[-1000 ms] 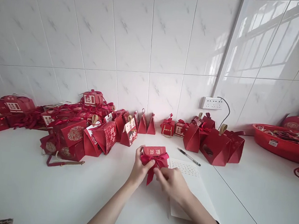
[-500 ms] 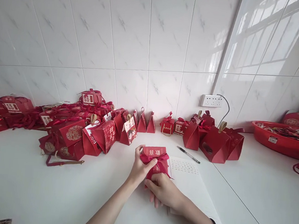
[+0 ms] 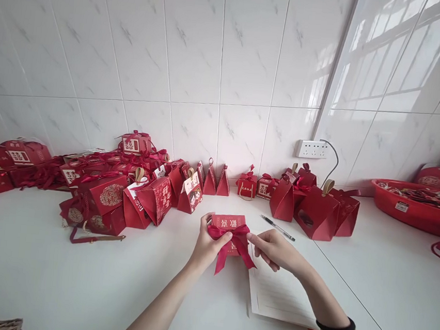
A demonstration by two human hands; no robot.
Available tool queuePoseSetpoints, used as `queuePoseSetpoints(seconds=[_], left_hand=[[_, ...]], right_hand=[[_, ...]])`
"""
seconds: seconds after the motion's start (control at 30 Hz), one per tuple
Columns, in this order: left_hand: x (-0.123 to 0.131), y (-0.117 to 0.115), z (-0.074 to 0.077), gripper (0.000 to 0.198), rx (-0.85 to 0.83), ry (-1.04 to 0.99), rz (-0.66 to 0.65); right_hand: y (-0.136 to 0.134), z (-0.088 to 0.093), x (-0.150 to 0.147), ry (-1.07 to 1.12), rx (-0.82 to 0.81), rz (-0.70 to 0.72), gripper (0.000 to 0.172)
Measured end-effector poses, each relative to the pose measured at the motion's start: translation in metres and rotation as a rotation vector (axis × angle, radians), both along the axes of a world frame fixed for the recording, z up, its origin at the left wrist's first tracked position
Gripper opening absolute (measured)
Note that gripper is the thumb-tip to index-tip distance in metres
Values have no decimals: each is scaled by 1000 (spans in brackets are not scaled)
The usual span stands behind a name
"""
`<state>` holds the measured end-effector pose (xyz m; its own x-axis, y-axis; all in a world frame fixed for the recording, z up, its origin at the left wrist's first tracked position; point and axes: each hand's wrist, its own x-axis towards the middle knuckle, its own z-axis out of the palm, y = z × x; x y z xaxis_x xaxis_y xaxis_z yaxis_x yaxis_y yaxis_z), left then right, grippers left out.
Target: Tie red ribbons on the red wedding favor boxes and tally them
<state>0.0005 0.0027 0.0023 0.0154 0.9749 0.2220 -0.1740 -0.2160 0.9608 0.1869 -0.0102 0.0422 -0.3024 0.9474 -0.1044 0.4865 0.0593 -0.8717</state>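
My left hand (image 3: 209, 240) is closed around the left side of a small red gift box (image 3: 233, 222), its thumb pressed on the knot at the front. Gold characters are printed on the box's face. A dark red ribbon (image 3: 221, 263) is tied across it in a bow, with two tails hanging down. My right hand (image 3: 276, 251), fingers curled, pinches the bow's right loop at the box's right edge. Under the right forearm lies a white notebook (image 3: 279, 295), partly hidden. Behind that hand rests a black pen (image 3: 278, 227).
A large heap of red gift boxes (image 3: 110, 196) lies at the left. Several red boxes (image 3: 317, 210) stand to the right, near a red basin (image 3: 402, 211) full of small items. A white power strip (image 3: 312, 149) with a cable is on the tiled wall.
My right hand has moved from below the box up to the bow's right loop. The ribbon tails now hang in view. My left hand keeps its hold.
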Motion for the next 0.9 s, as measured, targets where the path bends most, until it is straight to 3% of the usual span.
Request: queuePoseSetpoints(seconds=[0.07, 0.23, 0.43, 0.53, 0.63, 0.77, 0.9], left_hand=[[0, 0, 0, 62, -9, -9, -2], [0, 2, -3, 61, 15, 8, 9], [0, 0, -2, 59, 10, 11, -5], [0, 0, 0, 58, 12, 14, -7], [0, 0, 1, 59, 3, 4, -12], [0, 0, 1, 60, -13, -6, -14], [1, -1, 2, 62, -10, 9, -1]], right_hand=[[2, -1, 5, -77, -10, 13, 49], [0, -6, 2, -83, 0, 221, 42], [-3, -4, 1, -49, -26, 247, 29], [-2, -4, 10, -153, -97, 246, 23], [5, -8, 19, -268, -94, 51, 22], [15, -16, 12, -217, 85, -301, 21], [13, -21, -12, -40, 280, -308, 40]])
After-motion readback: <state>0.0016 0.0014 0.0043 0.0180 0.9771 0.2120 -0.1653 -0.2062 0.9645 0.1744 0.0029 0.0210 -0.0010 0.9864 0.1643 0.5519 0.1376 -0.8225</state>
